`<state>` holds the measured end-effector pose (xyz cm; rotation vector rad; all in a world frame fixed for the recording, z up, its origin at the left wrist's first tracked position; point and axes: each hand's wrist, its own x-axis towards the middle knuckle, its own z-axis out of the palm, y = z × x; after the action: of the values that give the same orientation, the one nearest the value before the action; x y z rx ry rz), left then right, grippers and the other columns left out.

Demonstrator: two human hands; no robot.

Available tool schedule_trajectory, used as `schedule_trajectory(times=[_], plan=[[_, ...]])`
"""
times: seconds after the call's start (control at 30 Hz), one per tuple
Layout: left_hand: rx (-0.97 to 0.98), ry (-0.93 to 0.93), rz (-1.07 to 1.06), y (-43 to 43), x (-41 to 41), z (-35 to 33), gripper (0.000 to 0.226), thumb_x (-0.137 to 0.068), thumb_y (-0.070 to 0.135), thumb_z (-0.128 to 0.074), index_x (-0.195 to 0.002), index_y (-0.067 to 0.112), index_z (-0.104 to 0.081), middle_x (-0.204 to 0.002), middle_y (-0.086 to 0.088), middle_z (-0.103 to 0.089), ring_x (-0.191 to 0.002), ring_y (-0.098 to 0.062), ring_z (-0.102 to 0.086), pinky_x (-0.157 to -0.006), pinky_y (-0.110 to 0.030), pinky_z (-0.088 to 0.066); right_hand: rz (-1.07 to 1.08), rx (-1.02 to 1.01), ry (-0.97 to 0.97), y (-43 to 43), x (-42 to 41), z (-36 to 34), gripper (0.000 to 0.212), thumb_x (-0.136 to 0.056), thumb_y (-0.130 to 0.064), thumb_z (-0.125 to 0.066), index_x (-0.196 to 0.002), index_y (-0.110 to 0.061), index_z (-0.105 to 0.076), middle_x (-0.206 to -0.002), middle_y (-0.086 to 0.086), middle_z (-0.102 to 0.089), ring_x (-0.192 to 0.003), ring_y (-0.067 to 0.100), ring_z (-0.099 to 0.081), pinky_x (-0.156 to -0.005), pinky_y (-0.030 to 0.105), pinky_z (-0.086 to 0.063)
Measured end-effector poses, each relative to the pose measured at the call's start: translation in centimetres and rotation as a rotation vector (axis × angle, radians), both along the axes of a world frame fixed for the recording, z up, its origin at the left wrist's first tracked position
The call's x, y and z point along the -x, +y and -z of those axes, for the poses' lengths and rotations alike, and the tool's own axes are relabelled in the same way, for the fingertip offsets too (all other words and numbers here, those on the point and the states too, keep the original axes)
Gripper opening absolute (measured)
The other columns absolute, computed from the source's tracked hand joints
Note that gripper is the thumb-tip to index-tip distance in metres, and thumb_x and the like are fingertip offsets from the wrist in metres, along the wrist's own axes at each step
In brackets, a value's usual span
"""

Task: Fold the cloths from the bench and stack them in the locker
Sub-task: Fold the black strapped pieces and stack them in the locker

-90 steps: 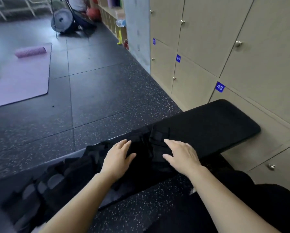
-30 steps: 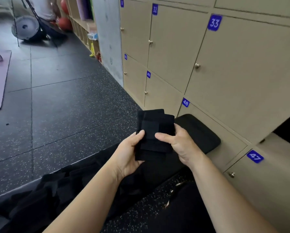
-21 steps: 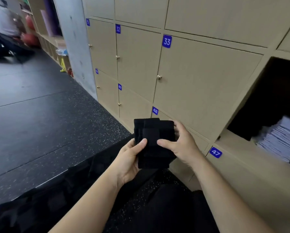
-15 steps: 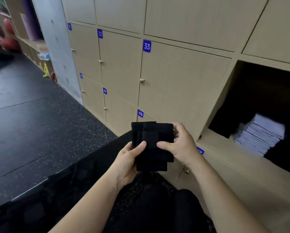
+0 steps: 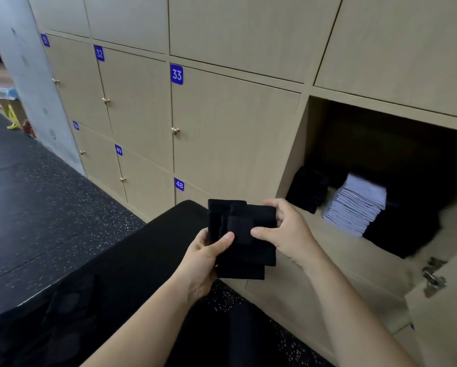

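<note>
Both hands — left hand (image 5: 204,256), right hand (image 5: 288,234) — pinch a folded black cloth (image 5: 244,239) above the bench's (image 5: 153,250) end, near the open locker (image 5: 381,165).

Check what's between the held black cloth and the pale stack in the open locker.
Head view: only the right hand gripping the cloth, then bare locker shelf up to the pale stack.
</note>
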<state>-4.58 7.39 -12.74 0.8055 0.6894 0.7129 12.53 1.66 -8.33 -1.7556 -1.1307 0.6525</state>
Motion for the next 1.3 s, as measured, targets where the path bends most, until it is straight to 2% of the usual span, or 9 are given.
schedule_trajectory(times=[0.2, 0.33, 0.43, 0.57, 0.8, 0.97, 1.17, 1.23, 1.3], plan=[[0.017, -0.015, 0.094, -0.2, -2.9, 0.9, 0.046, -0.080, 0.018, -0.072, -0.122, 0.009, -0.057, -0.114, -0.016, -0.070, -0.104, -0.034, -0.068, -0.084, -0.046, -0.056, 0.026, 0.144, -0.075, -0.7, -4.5, 0.0, 0.015, -0.072, -0.017, -0.077, -0.075, -0.017, -0.062, -0.081, 0.011, -0.069, -0.074, 0.022, -0.064, -0.076, 0.052, -0.055], [0.020, -0.011, 0.109, -0.2, -5.2, 1.4, 0.034, -0.090, 0.016, -0.066, -0.122, 0.012, -0.058, -0.116, -0.013, -0.070, -0.104, -0.031, -0.069, -0.080, -0.043, -0.057, 0.102, 0.116, -0.016, -2.0, -6.3, 0.8, 0.016, -0.075, -0.012, -0.075, -0.077, -0.009, -0.060, -0.078, 0.014, -0.066, -0.072, 0.024, -0.061, -0.076, 0.053, -0.054], [0.034, -0.001, 0.086, 0.0, -6.7, 2.1, 0.030, -0.092, 0.011, -0.063, -0.121, 0.011, -0.058, -0.115, -0.013, -0.071, -0.103, -0.031, -0.069, -0.086, -0.047, -0.055, 0.178, 0.077, 0.085, -3.1, -7.4, 1.9, 0.021, -0.078, -0.008, -0.073, -0.071, -0.010, -0.053, -0.072, 0.011, -0.061, -0.071, 0.024, -0.060, -0.074, 0.050, -0.055], [0.041, 0.007, 0.054, 0.2, -8.6, 2.7, 0.027, -0.092, 0.005, -0.061, -0.119, 0.010, -0.059, -0.110, -0.013, -0.072, -0.100, -0.031, -0.070, -0.088, -0.049, -0.055, 0.306, 0.013, 0.223, -4.4, -8.9, 3.7, 0.022, -0.082, -0.007, -0.072, -0.074, -0.008, -0.052, -0.070, 0.004, -0.062, -0.066, 0.016, -0.060, -0.060, 0.032, -0.051], [0.015, 0.073, -0.016, 1.5, -10.4, 4.4, 0.026, -0.092, 0.007, -0.062, -0.117, 0.013, -0.059, -0.106, -0.010, -0.074, -0.096, -0.028, -0.072, -0.087, -0.048, -0.056, 0.755, -0.175, 0.600, -2.9, -13.0, 7.7, 0.019, -0.086, -0.008, -0.069, -0.076, -0.009, -0.054, -0.078, 0.010, -0.064, -0.061, 0.019, -0.056, -0.050, 0.022, -0.050], [0.039, 0.131, -0.034, 2.4, -10.3, 6.9, 0.025, -0.092, 0.007, -0.063, -0.116, 0.013, -0.059, -0.107, -0.014, -0.072, -0.096, -0.034, -0.071, -0.085, -0.050, -0.056, 0.891, -0.213, 0.740, 0.9, -15.1, 10.4, 0.021, -0.089, 0.002, -0.063, -0.076, -0.008, -0.050, -0.080, 0.014, -0.063, -0.062, 0.024, -0.059, -0.044, 0.017, -0.050], [0.054, 0.140, -0.023, 4.7, -11.0, 9.0, 0.022, -0.090, 0.006, -0.064, -0.111, 0.012, -0.061, -0.106, -0.016, -0.072, -0.097, -0.037, -0.070, -0.087, -0.054, -0.055, 0.941, -0.233, 0.728, 6.4, -17.7, 13.2, 0.015, -0.086, 0.010, -0.062, -0.091, -0.001, -0.054, -0.083, 0.014, -0.059, -0.071, 0.023, -0.059, -0.049, 0.017, -0.055], [0.034, 0.146, -0.019, 5.5, -11.4, 9.4, 0.022, -0.089, 0.007, -0.065, -0.110, 0.014, -0.063, -0.107, -0.016, -0.071, -0.099, -0.038, -0.069, -0.090, -0.058, -0.052, 0.927, -0.196, 0.628, 7.9, -18.5, 14.4, 0.016, -0.085, 0.009, -0.064, -0.098, 0.003, -0.056, -0.086, 0.014, -0.061, -0.076, 0.027, -0.061, -0.052, 0.020, -0.056], [0.028, 0.142, -0.013, 6.1, -11.8, 9.6, 0.023, -0.088, 0.008, -0.066, -0.110, 0.014, -0.063, -0.109, -0.016, -0.071, -0.101, -0.039, -0.068, -0.092, -0.060, -0.051, 0.917, -0.100, 0.450, 9.2, -19.1, 15.8, 0.012, -0.082, 0.003, -0.069, -0.089, 0.001, -0.058, -0.086, 0.014, -0.064, -0.076, 0.029, -0.065, -0.057, 0.026, -0.057]])
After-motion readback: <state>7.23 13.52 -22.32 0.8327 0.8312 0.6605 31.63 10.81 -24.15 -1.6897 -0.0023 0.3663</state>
